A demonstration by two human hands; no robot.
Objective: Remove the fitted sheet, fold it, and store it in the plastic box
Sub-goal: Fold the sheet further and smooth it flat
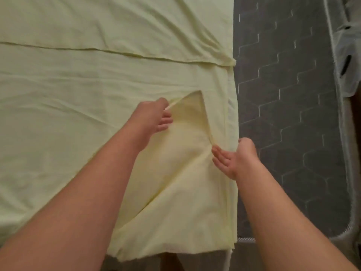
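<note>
The fitted sheet (97, 118) is off the bed's corners and lies spread flat across the dark grey quilted mattress (293, 114). One fold line already runs across its far part. I judge I am in the folding stage. The plastic box is not in view.

The left grip (154, 114) pinches the raised edge of a triangular corner flap (187, 137), fingers curled round the hem and lifting it off the layer beneath. The right grip (234, 159) is released, palm up with straight fingers. Its fingertips (215, 151) touch the cloth where the flap gathers into a crease near the sheet's right-hand edge.

This cloth looks thin, light and limp. It will not keep a shape by itself, it creases wherever it is pulled, and a grasp in the middle would only bunch it. I expect the corner pocket to sag and twist, since such corners are usually gathered.

The seam or hem at a corner is the best place to hold, because the doubled fabric there gives the fingers something firm. I would hold one corner in each grip and keep the edge between them taut.
</note>
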